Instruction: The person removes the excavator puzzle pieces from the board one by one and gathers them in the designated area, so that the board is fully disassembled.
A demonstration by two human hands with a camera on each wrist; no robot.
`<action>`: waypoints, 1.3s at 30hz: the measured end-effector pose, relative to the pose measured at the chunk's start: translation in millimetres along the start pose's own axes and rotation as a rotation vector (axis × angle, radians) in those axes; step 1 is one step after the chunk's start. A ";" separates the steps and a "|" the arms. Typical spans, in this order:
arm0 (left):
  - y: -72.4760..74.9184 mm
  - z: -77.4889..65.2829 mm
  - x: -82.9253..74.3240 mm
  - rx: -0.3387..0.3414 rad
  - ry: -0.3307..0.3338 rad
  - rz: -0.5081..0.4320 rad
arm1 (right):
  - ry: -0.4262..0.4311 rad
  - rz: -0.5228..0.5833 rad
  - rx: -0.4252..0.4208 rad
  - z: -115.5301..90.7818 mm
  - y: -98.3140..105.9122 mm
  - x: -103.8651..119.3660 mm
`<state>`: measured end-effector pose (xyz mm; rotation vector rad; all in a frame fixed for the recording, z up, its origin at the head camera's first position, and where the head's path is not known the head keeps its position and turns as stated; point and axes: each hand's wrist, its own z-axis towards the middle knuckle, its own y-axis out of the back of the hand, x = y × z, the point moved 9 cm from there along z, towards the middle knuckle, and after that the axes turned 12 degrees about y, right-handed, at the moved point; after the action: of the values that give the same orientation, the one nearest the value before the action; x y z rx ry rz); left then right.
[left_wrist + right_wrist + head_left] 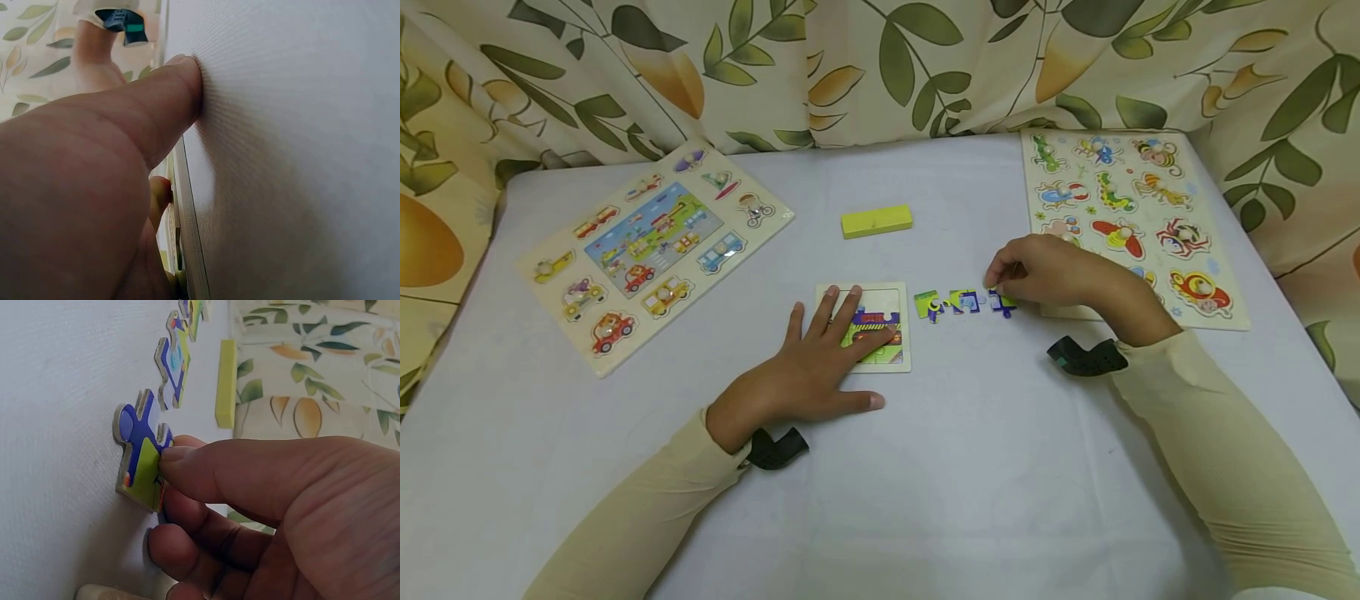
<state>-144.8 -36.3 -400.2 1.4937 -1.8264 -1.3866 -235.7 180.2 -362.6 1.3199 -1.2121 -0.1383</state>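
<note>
My left hand [812, 367] lies spread over a small square puzzle board [904, 358], fingers straight, hiding its left part. Fitted pieces [880, 357] in the board show purple, orange and green. In the left wrist view the thumb [169, 94] presses on the white cloth beside the board's edge. My right hand [1048, 271] pinches a blue and green jigsaw piece [145, 469] between thumb and fingers, at the right end of a short row. Two other loose pieces, one green and yellow [927, 303] and one blue and yellow [964, 302], lie between it and the board.
Behind the board lies a yellow block [877, 222]. A vehicle peg puzzle [572, 250] sits at the left, an insect peg puzzle [1150, 229] at the right, partly under my right forearm. Leaf-patterned curtains [865, 75] border the white-covered table [925, 492].
</note>
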 end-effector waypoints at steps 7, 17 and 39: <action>-0.3 0.1 0.3 0.002 -0.006 -0.001 | -0.007 -0.005 -0.002 -0.3 -0.7 -0.6; -0.9 0.4 1.2 0.005 0.009 0.009 | -0.011 -0.023 -0.033 2.8 2.7 -1.2; 6.4 -0.8 -4.8 -0.062 0.032 -0.024 | -0.014 0.047 -0.125 10.9 11.0 13.7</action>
<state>-145.6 -32.7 -393.1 1.5023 -1.7365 -1.4093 -243.5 167.5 -348.3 1.1834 -1.2254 -0.1866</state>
